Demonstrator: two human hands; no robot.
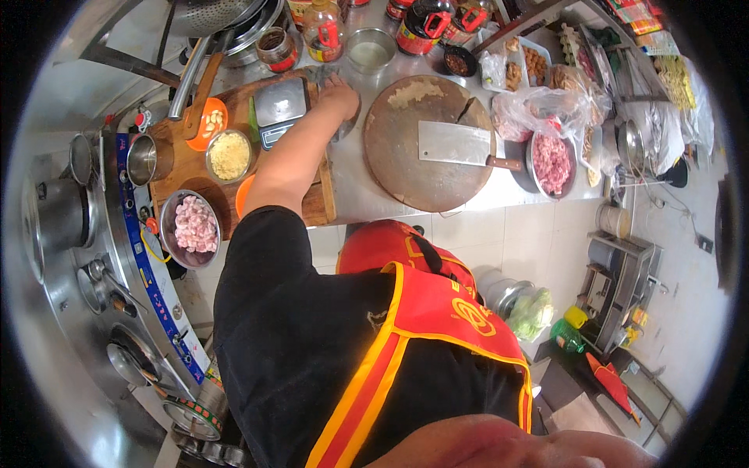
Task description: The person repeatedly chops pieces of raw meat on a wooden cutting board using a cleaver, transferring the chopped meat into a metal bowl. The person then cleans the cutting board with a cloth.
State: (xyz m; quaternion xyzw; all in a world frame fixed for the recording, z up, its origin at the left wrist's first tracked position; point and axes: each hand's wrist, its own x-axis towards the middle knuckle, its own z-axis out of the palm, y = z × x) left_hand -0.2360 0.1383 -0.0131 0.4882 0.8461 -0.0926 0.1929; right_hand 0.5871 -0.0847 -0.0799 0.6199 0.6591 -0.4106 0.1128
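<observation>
My left hand [339, 93] reaches past the digital kitchen scale [282, 102] and presses on a wet-looking dark grey cloth [344, 130], at the seam between the wooden board [325, 196] and the steel table [351, 175]. Its fingertips are partly blurred. To its right, a cleaver [453, 142] lies flat on a round chopping block [404, 169]. An orange dish of peeled garlic [214, 120], a bowl of minced garlic or ginger [229, 155] and a steel bowl of diced raw meat [196, 225] stand left of my forearm. My right hand is out of view.
Sauce jugs [418, 29], a jar [277, 50] and a steel bowl of liquid [371, 50] line the back. A bowl of minced meat [551, 164] stands right, near plastic bags [538, 111]. Pan handles [190, 79] overhang the board. A stove [158, 263] is at left.
</observation>
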